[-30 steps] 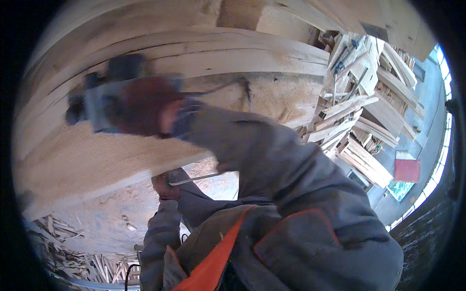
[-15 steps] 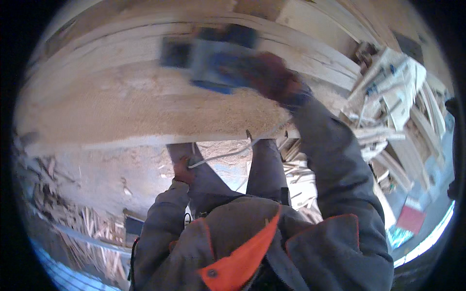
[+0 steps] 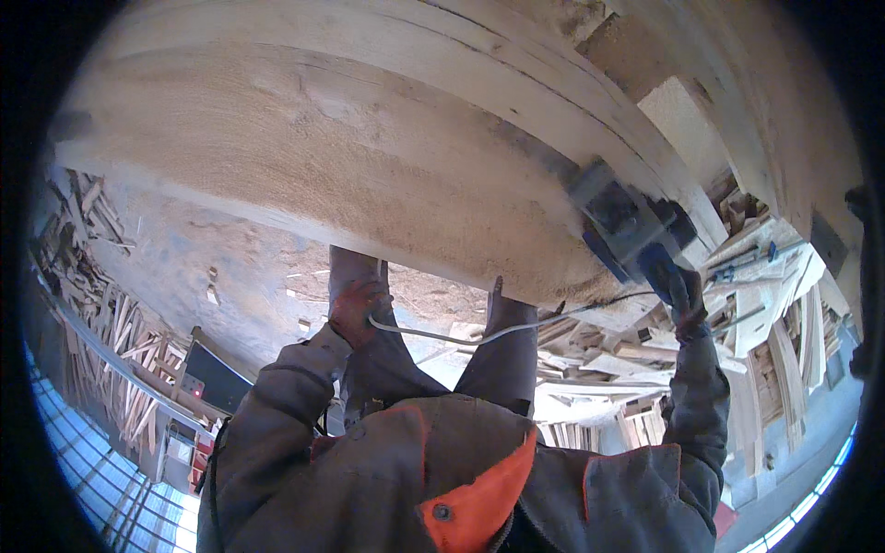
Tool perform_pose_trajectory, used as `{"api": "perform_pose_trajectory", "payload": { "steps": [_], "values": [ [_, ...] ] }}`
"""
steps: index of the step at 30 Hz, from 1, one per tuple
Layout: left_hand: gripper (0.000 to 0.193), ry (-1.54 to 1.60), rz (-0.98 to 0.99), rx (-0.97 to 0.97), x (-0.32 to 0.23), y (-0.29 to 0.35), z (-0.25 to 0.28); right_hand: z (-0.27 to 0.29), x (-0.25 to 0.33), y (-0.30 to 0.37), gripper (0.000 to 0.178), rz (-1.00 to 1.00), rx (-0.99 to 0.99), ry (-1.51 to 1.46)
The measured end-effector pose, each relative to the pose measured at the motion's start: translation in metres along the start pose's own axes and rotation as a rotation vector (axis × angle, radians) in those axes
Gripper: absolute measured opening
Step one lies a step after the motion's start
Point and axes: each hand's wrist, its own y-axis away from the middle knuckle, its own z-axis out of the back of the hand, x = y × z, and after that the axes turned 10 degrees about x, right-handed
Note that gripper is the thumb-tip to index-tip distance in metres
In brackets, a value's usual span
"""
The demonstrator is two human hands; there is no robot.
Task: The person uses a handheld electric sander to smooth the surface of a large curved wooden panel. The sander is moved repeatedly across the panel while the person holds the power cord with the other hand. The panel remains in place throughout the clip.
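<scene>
Power tool [image 3: 629,221]: over at the right end of the broad timber [image 3: 369,175], its dark, blue-trimmed body is apparently being supported by the wood; it is being judged rigid and fairly heavy, best being steered by its rear handle.
Right hand [image 3: 685,302]: clamped, and around that handle its grip is being taken.
Left hand [image 3: 356,311]: down beside the left thigh [image 3: 378,369], the pale cable [image 3: 470,343] is being held in closed fingers.
Cable: being judged light and flexible, best being grasped along its slack.
Timber: being judged stiff, perhaps being made slippery by sawdust [image 3: 498,258].
Lettering: no brand, label or writing is being made out on the tool.
</scene>
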Motion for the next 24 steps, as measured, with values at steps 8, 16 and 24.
{"api": "perform_pose_trajectory", "payload": {
  "steps": [8,16,24],
  "values": [
    [0.057,-0.028,0.023,-0.017,0.043,-0.002,-0.01,-0.162,0.103,-0.119,0.046,0.106,0.194,-0.801],
    [0.037,0.025,0.085,-0.071,0.06,-0.01,-0.011,-0.294,0.223,-0.268,0.04,0.31,0.005,0.847],
    [0.025,-0.077,0.033,-0.088,0.027,-0.01,0.005,-0.307,0.239,-0.27,0.05,0.248,0.085,0.765]
  ]
}}
